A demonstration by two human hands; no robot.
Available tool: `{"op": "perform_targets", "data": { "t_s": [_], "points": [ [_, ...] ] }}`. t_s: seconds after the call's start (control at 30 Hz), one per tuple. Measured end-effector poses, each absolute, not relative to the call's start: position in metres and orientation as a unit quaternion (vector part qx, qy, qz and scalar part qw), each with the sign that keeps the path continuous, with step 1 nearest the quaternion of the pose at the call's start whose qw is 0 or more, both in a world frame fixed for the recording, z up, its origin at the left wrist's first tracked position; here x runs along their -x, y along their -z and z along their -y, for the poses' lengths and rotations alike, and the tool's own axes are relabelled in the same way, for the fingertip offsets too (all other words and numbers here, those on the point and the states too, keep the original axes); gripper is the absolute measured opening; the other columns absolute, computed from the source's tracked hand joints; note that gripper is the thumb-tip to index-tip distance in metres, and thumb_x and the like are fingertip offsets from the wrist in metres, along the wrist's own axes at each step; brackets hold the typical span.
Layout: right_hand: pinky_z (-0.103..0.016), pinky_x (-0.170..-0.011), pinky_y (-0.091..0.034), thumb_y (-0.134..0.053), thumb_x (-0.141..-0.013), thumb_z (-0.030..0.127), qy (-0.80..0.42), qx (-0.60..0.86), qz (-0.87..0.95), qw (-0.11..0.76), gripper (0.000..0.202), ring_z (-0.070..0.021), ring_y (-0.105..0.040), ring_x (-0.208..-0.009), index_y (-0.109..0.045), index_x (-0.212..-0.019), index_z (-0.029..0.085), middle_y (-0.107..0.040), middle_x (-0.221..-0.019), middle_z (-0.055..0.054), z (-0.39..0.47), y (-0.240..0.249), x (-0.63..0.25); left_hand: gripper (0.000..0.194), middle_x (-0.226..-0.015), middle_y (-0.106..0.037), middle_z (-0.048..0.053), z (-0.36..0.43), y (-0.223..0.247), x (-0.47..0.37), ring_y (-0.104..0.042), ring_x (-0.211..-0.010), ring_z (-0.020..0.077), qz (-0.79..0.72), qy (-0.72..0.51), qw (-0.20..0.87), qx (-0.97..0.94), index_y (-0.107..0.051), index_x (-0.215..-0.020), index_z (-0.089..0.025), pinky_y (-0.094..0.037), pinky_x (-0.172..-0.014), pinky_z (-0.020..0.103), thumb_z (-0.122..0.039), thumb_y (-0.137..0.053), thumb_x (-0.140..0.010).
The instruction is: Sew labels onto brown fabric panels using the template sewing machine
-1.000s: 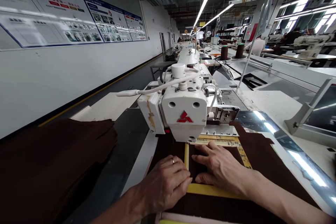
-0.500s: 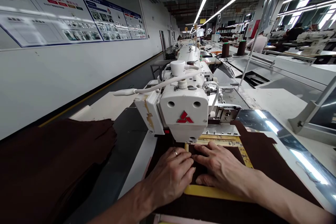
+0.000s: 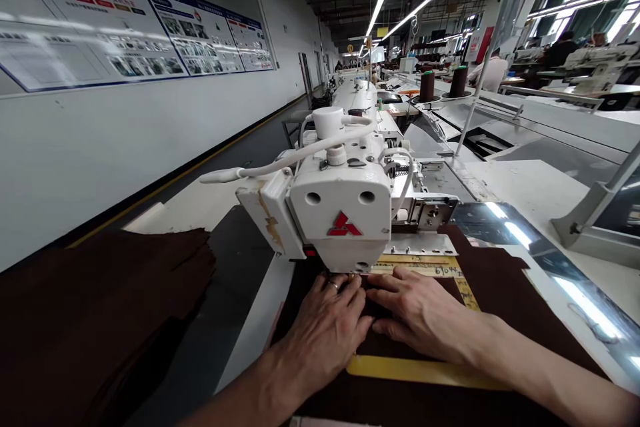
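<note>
My left hand (image 3: 333, 317), a ring on one finger, lies palm down with fingers stretched forward on the yellow frame's left side and the dark brown material. Its fingertips reach just under the front of the white sewing machine head (image 3: 345, 213). My right hand (image 3: 425, 310) rests flat inside the yellow frame (image 3: 420, 371), fingers extended on the dark brown sheet (image 3: 505, 300). The thumbs are close together. Handwritten figures mark the frame's far right corner. The needle area is hidden behind the machine head and my fingers.
More dark brown material (image 3: 105, 307) is heaped at the left. A metal plate (image 3: 425, 245) sits beyond the frame. Brown thread cones (image 3: 427, 87) and a slanting pole (image 3: 480, 93) stand to the right. People work at machines farther back.
My left hand has slid forward and its fingers have straightened, the tips now near the machine head. My right hand stays almost in place. The view has shifted slightly.
</note>
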State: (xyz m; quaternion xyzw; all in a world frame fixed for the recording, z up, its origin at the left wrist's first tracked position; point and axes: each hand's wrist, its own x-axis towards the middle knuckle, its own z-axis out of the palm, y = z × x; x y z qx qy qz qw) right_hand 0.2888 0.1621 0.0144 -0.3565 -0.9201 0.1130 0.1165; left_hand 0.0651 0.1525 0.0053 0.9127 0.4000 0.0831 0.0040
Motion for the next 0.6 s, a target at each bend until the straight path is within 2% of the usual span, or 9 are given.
{"op": "perform_targets", "data": {
  "t_s": [0.13, 0.23, 0.4, 0.6],
  "points": [
    [-0.040, -0.101, -0.046, -0.059, -0.101, 0.036, -0.115, 0.351, 0.921, 0.120, 0.030, -0.0271, -0.060, -0.117, -0.067, -0.123, 0.017, -0.060, -0.142, -0.010, -0.167, -0.010, -0.288, 0.032, -0.136, -0.066, 0.010, -0.147, -0.007, -0.070, -0.056, -0.129, 0.0323, -0.400, -0.072, -0.007, -0.913, -0.061, -0.130, -0.016, -0.041, -0.111, 0.061, -0.026, -0.043, -0.106],
    [-0.040, -0.102, -0.046, -0.061, -0.100, 0.036, -0.114, 0.347, 0.923, 0.123, 0.034, -0.0267, -0.061, -0.117, -0.063, -0.129, 0.018, -0.060, -0.142, -0.009, -0.169, -0.008, -0.289, 0.030, -0.135, -0.065, 0.010, -0.145, -0.007, -0.070, -0.053, -0.132, 0.0301, -0.395, -0.089, -0.006, -0.914, -0.062, -0.129, -0.017, -0.041, -0.114, 0.056, -0.024, -0.044, -0.105],
    [-0.038, -0.101, -0.046, -0.062, -0.100, 0.037, -0.114, 0.335, 0.926, 0.128, 0.037, -0.0258, -0.060, -0.117, -0.061, -0.132, 0.018, -0.060, -0.141, -0.009, -0.172, -0.007, -0.288, 0.028, -0.131, -0.067, 0.009, -0.145, -0.009, -0.069, -0.055, -0.128, 0.0309, -0.406, -0.093, 0.006, -0.909, -0.064, -0.125, -0.018, -0.042, -0.112, 0.057, -0.023, -0.047, -0.103],
    [-0.037, -0.096, -0.047, -0.065, -0.096, 0.030, -0.119, 0.330, 0.930, 0.112, 0.030, -0.0250, -0.062, -0.110, -0.064, -0.123, 0.018, -0.065, -0.130, -0.008, -0.176, -0.012, -0.284, 0.025, -0.127, -0.068, 0.007, -0.150, -0.008, -0.066, -0.056, -0.126, 0.0278, -0.384, -0.119, 0.018, -0.915, -0.066, -0.116, -0.019, -0.048, -0.108, 0.050, -0.018, -0.045, -0.103]
  ]
}}
